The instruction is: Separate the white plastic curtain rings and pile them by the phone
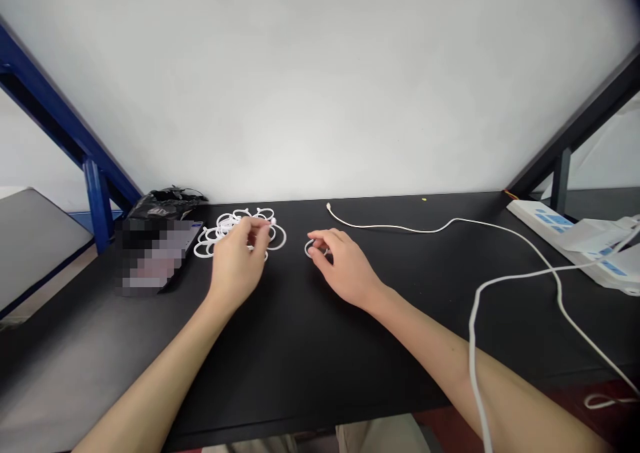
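Note:
A pile of white rings (203, 248), each with a small nub on its rim, lies on the black table, left of centre. My left hand (237, 260) is over the near side of this pile, thumb and index finger pinched together. A white ring (285, 238) sticks out to the right from those fingertips. To the right, apart from the pile, my right hand (345, 263) curves its thumb and fingers round another white ring (307, 248). Part of that ring is hidden behind the fingers.
A black plastic bag (170, 203) and a blurred-out flat item (160, 256) lie at the left. A white cable (400, 228) runs across the right side, and a strand passes over my right forearm. A white-and-blue box (550, 223) stands at the far right.

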A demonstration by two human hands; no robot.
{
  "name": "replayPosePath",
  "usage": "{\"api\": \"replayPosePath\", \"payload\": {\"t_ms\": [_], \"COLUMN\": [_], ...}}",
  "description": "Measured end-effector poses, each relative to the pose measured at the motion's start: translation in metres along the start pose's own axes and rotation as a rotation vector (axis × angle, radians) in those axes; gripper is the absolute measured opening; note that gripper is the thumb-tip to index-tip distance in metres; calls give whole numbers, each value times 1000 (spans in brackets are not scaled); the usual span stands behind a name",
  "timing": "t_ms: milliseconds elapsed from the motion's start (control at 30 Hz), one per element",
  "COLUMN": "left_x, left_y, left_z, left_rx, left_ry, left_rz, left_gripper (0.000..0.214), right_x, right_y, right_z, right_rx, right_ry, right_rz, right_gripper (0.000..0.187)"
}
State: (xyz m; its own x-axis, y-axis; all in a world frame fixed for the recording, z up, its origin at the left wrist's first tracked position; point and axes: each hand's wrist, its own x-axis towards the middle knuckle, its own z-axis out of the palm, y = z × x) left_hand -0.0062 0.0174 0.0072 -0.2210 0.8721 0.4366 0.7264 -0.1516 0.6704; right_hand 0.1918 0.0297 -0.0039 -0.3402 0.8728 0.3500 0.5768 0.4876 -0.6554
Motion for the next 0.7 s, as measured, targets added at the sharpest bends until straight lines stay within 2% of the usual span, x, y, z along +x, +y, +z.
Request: {"api": "replayPosePath", "payload": {"t_ms": [100, 200, 300, 400, 500, 600, 700], "left_x": [13, 22, 25, 20, 11, 0, -9], "left_y": [-23, -46, -56, -49, -30, -8, 8], "left_z": [-6, -7, -6, -4, -3, 0, 6], "left_rx": [86, 228, 305, 315, 284, 185, 28], "left_ry": [114, 112, 104, 125, 111, 2, -132], "left_rz": [-93, -64, -48, -41, 71, 147, 34], "left_gripper": [25, 31, 36, 36, 30, 27, 31], "right_x": [1, 1, 2, 4, 5, 3, 0], "right_y": [7, 9, 10, 12, 12, 8, 0], "right_z": [-2, -4, -5, -7, -8, -8, -5], "right_rx": [-136, -213, -291, -340, -348, -276, -150], "right_ry": [-41, -66, -86, -116, -124, -97, -40], "right_rz": [54, 85, 85, 45, 15, -5, -90], "right_gripper": [22, 21, 19, 14, 16, 20, 17]}}
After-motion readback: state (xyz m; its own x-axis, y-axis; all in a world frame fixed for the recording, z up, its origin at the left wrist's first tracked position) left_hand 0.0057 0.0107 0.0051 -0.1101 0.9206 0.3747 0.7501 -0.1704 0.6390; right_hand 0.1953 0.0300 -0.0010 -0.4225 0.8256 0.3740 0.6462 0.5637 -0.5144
